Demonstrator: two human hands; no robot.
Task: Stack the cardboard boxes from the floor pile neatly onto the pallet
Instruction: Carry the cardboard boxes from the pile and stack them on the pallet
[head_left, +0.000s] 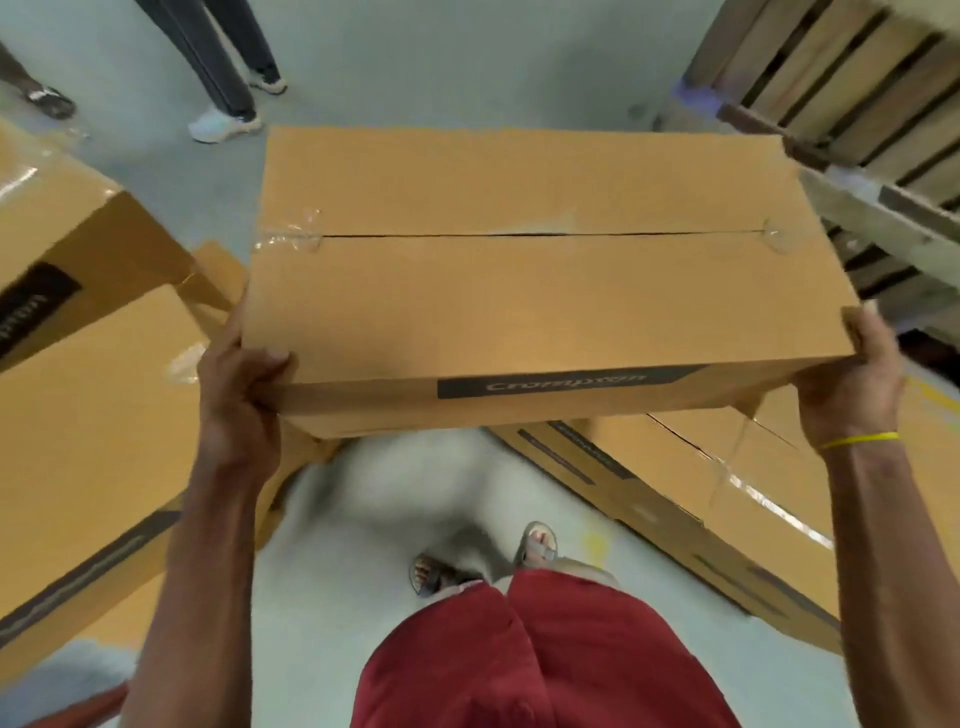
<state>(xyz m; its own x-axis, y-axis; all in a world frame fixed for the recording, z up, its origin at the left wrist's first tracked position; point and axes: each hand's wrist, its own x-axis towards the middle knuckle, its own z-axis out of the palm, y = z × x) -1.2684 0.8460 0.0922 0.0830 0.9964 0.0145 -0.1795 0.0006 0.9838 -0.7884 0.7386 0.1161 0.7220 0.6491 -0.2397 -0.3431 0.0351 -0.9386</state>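
Note:
A long brown cardboard box with a taped top seam and a dark printed strip on its near side is held up in front of me, off the floor. My left hand grips its near left corner, thumb on top. My right hand grips its near right corner; a yellow band circles that wrist. A wooden pallet with slats lies at the upper right, just beyond the box's far right corner. More cardboard boxes lie on the floor at the left, and another floor box sits at the right.
Another person's legs and white shoes stand on the grey floor beyond the box, and a sandalled foot shows at the far left. My own feet in sandals stand on the floor between the box piles.

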